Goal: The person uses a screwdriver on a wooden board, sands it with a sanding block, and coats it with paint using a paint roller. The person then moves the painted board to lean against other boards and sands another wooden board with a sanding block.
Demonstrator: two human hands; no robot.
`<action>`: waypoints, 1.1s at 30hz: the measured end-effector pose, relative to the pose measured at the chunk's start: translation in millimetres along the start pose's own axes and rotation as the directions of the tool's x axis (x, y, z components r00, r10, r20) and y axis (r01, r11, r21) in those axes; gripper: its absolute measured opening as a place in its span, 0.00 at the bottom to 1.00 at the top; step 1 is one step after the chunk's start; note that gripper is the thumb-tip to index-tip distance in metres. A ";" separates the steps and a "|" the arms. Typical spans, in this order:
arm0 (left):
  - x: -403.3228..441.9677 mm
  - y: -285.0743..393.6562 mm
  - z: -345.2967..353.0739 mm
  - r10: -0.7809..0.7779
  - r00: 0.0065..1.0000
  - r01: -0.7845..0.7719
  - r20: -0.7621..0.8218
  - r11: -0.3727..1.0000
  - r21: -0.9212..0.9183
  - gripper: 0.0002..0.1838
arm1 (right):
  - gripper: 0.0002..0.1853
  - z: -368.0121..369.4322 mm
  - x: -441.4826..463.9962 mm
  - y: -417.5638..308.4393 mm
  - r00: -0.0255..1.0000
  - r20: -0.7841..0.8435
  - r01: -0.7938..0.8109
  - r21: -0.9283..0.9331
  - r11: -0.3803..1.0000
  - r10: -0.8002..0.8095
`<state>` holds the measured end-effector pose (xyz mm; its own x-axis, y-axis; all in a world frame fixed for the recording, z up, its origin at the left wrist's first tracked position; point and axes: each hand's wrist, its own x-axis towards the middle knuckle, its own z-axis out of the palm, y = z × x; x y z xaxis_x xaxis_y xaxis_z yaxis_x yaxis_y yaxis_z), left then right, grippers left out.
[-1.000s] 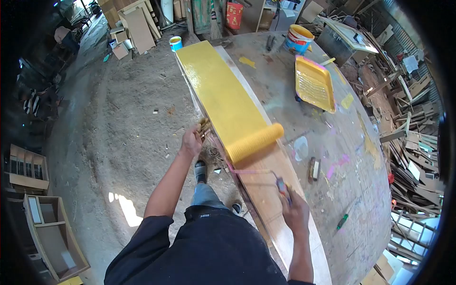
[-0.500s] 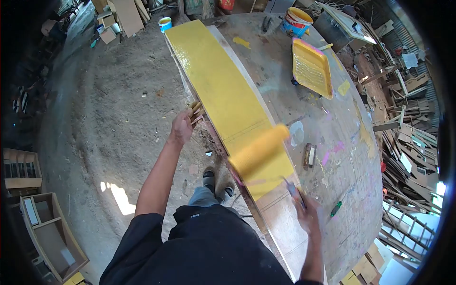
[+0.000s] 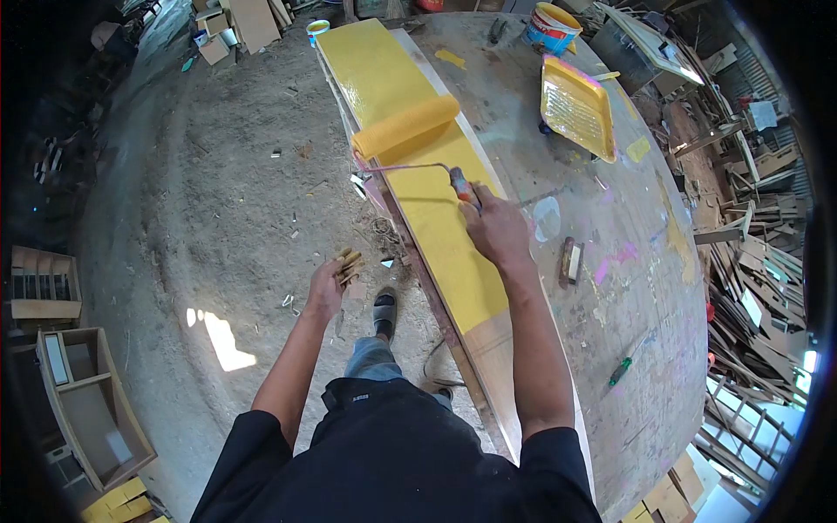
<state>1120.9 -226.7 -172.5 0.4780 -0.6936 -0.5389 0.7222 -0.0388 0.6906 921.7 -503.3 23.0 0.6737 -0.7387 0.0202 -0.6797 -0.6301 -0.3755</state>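
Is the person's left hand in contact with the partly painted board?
Apart. The head view shows it: floor is visible between the left hand and the board.

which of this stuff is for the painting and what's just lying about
For the painting:
- roller, in the right hand
- partly yellow board
- yellow-coated tray
- paint bucket, probably

Apparently just lying about:
- green-handled tool
- open-fronted cabinet

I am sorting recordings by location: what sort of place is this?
Probably a woodworking workshop: a partly painted board lies along a stained worktable, with an open wooden cabinet and piled timber nearby.
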 end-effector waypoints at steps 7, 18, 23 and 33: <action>-92.5 -76.8 70.4 0.052 0.997 -0.054 0.063 0.998 0.033 0.22 | 0.25 -49.5 -209.4 75.8 0.992 0.041 -0.124 0.046 0.991 0.122; -140.0 -160.4 169.5 0.115 0.977 -0.109 0.182 0.993 -0.044 0.25 | 0.25 -159.3 -598.4 188.3 0.904 0.066 -0.424 0.269 0.865 0.423; -148.2 -156.4 173.3 0.165 0.963 -0.164 0.213 0.986 -0.022 0.26 | 0.24 -191.1 -690.7 242.5 0.868 0.134 -0.496 0.174 0.851 0.478; -143.3 -153.4 139.6 0.106 0.971 -0.098 0.215 0.994 -0.049 0.28 | 0.24 -137.6 -486.5 174.3 0.977 0.053 -0.210 0.098 0.973 0.206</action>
<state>871.8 -221.7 -133.9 0.4332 -0.8322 -0.3461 0.6958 0.0648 0.7153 435.5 -286.7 75.2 0.5341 -0.8386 -0.1070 -0.7740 -0.4342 -0.4608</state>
